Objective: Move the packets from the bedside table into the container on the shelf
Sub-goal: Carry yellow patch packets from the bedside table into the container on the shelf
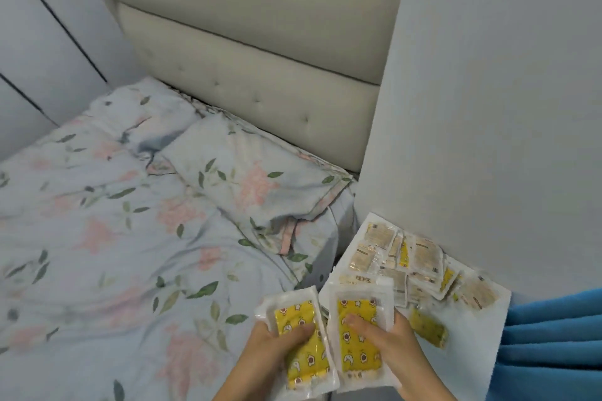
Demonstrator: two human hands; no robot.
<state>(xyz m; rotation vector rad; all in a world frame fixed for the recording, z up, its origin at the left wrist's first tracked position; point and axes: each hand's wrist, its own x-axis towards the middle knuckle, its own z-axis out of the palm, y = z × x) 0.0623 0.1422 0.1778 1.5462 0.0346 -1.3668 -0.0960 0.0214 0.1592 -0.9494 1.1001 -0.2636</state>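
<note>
Your left hand (pixel 277 347) has its fingers (pixel 298 334) curled over one yellow-printed packet (pixel 301 343), thumb across its face; your right hand (pixel 387 340) grips a second yellow packet (pixel 356 338) in the same manner, fingers pressed on the print and wrapped round its right edge. The two packets sit side by side, edges just touching, at 6 o'clock in the view, held over the near corner of the desk (pixel 472 332). Judgement: the gathering step is in hand, with the carry to the shelf not yet begun. The remaining pile of packets (pixel 400 257) lies scattered and overlapping on the white desk at about 4 o'clock, against the wall; one more yellow packet (pixel 426 327) lies flat just right of your right hand. Each packet is a clear-edged plastic pouch, flat and likely slippery. Neither shelf nor container is in view, so the next move calls for stacking both packets securely and turning to locate them.
</note>
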